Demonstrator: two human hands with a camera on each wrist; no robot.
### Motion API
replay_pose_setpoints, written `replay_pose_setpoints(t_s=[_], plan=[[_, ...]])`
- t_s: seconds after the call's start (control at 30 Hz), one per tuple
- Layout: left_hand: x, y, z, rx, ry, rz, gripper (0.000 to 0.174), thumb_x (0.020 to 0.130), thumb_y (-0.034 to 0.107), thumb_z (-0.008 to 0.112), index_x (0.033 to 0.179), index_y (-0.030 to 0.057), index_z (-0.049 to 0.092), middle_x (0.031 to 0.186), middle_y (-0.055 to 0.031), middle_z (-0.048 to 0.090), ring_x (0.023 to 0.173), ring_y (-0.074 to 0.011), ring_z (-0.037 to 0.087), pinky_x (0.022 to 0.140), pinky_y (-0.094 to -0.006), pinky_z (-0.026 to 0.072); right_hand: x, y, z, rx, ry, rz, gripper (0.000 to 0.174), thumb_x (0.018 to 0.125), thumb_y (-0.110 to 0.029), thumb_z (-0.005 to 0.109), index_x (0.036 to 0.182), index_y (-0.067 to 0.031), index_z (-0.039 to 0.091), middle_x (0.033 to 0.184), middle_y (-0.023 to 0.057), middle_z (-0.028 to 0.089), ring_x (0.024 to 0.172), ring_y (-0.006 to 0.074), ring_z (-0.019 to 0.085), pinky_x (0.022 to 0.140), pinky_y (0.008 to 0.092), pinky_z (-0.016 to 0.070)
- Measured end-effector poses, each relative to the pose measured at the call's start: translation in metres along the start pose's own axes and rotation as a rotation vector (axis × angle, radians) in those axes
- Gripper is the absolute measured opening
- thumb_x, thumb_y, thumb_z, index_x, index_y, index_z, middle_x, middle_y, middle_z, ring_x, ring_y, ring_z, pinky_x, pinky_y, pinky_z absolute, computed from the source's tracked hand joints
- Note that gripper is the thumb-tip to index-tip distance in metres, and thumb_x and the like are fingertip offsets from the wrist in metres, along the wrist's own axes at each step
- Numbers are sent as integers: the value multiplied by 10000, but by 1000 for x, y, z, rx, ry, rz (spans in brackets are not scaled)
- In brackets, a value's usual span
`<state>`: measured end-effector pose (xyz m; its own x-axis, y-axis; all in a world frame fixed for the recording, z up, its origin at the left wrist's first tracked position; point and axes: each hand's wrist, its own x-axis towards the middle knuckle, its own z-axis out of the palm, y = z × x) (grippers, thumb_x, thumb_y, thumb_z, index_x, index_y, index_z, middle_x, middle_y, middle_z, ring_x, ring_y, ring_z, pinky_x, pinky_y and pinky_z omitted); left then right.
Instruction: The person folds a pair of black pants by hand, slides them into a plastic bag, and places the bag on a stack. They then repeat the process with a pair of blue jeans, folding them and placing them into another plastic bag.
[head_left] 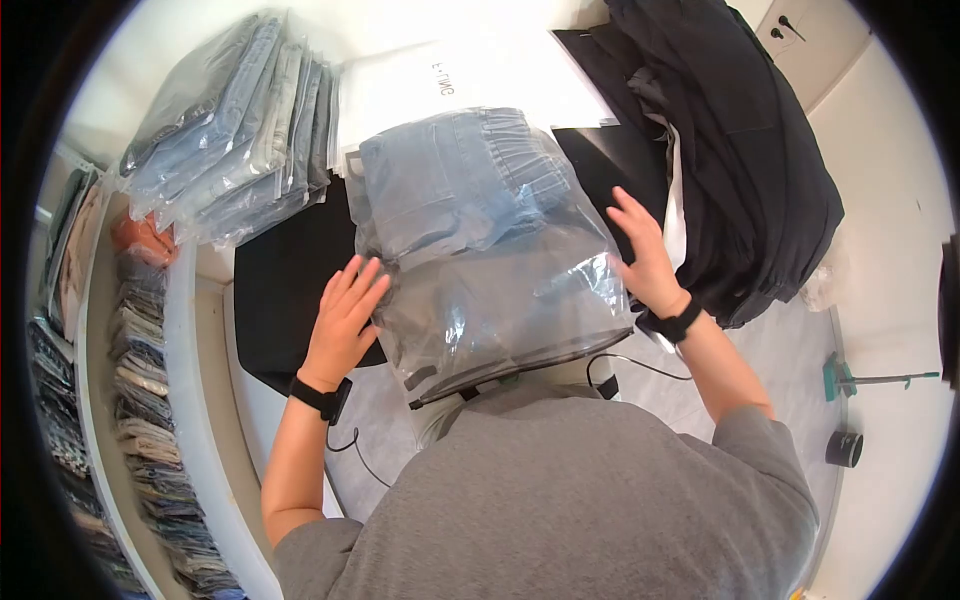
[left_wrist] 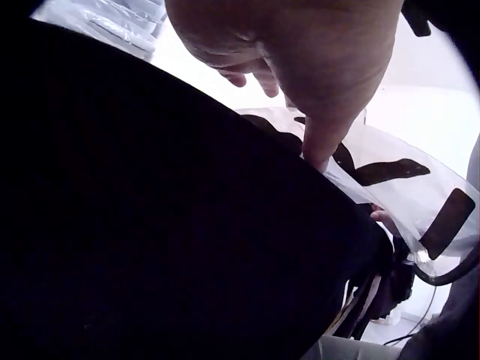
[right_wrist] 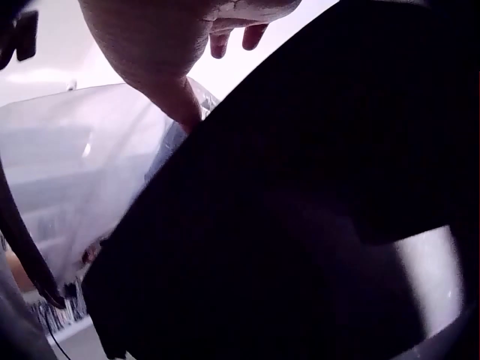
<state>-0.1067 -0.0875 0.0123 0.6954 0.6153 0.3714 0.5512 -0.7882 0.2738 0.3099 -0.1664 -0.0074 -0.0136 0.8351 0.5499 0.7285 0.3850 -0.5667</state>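
Observation:
Folded light-blue jeans (head_left: 430,185) with a gathered elastic waistband lie inside a clear plastic bag (head_left: 500,300). The bag's dark-edged opening faces the person's body and overhangs the near side of the black-covered table (head_left: 285,290). At the bag's left edge is my left hand (head_left: 345,320), fingers spread and straight; its thumb (left_wrist: 322,139) points down by the plastic in the left wrist view. Along the opposite edge my right hand (head_left: 648,260) is held with fingers extended. Its thumb (right_wrist: 184,105) comes down beside the bag in the right wrist view. Neither hand grips anything.
Bagged folded jeans (head_left: 240,130) are stacked at the back left. White printed plastic bags (head_left: 470,75) lie behind the jeans. A heap of dark garments (head_left: 745,150) covers the right side. Shelves of folded clothes (head_left: 150,400) stand left. A cable (head_left: 640,362) hangs near the body.

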Motion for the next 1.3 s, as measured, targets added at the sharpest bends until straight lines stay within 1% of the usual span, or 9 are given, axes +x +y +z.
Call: replay_pose_setpoints(t_s=[0.07, 0.2, 0.43, 0.73, 0.83, 1.03, 1.13, 1.17, 1.3], plan=[[9, 2, 1, 109, -107, 151, 698, 613, -74, 626, 1279, 100, 509, 1392, -66, 444, 1326, -272, 359, 1067, -435, 307, 9, 8, 5, -190, -95, -264, 662, 691, -14, 706, 1302, -120, 475, 1416, 113, 401, 1314, 300, 359, 1056, 428, 297], [9, -10, 4, -104, -185, 118, 617, 644, -25, 581, 1247, 97, 540, 1291, -56, 549, 1266, -253, 450, 1068, -435, 311, 24, 5, 0, -237, -326, -327, 410, 782, -89, 654, 1180, -173, 606, 1329, 12, 518, 1307, 274, 383, 1067, 448, 273], [8, -18, 13, -692, -128, -341, 355, 985, 218, 395, 1011, -19, 659, 1010, -145, 674, 975, -214, 621, 954, -315, 405, 29, 23, 2, 229, -397, 39, 247, 939, -196, 493, 912, -59, 696, 1094, 35, 667, 1195, 244, 487, 1039, 402, 314], [0, -12, 7, -632, -197, -406, 344, 980, 218, 409, 1023, -15, 660, 1003, -104, 682, 964, -191, 614, 912, -300, 424, 20, 12, 2, 339, -291, 184, 235, 940, -185, 512, 936, -40, 697, 907, 56, 690, 1005, 186, 581, 899, 288, 431], [-3, 3, 12, -622, -15, -283, 291, 951, 163, 434, 1085, 11, 642, 1078, -114, 659, 1019, -198, 593, 961, -327, 401, 8, 13, -4, 331, -322, 297, 208, 926, -170, 542, 972, -30, 687, 963, 64, 684, 926, 130, 599, 839, 254, 454], [-5, -1, 16, -323, -117, -25, 434, 786, -40, 534, 1203, 67, 584, 1275, -117, 555, 1226, -304, 479, 1055, -378, 328, 0, 4, 4, 617, -175, 327, 221, 854, -73, 631, 1072, -41, 650, 1075, 69, 648, 972, 117, 584, 863, 257, 460], [5, 12, 10, -385, -190, -60, 527, 740, -109, 524, 1226, 90, 571, 1352, -125, 484, 1310, -318, 383, 1065, -383, 318, 12, -4, 13, 718, -255, 219, 340, 823, -16, 642, 1156, -63, 596, 1398, 107, 398, 1112, 173, 531, 932, 305, 438], [6, 8, 19, -359, -191, -56, 527, 760, -129, 488, 1225, 104, 575, 1379, -139, 446, 1327, -323, 348, 1075, -384, 309, 18, -10, 13, 692, -307, 277, 265, 817, -14, 647, 1078, -56, 621, 1470, 139, 262, 1175, 219, 501, 956, 326, 425], [30, 2, 21, -298, -192, -100, 518, 766, -117, 477, 1232, 92, 564, 1393, -169, 421, 1339, -339, 323, 1080, -382, 299, 54, 6, 38, 679, -207, 166, 99, 809, -24, 654, 896, -35, 610, 1440, 213, 291, 1229, 307, 475, 968, 338, 414]])
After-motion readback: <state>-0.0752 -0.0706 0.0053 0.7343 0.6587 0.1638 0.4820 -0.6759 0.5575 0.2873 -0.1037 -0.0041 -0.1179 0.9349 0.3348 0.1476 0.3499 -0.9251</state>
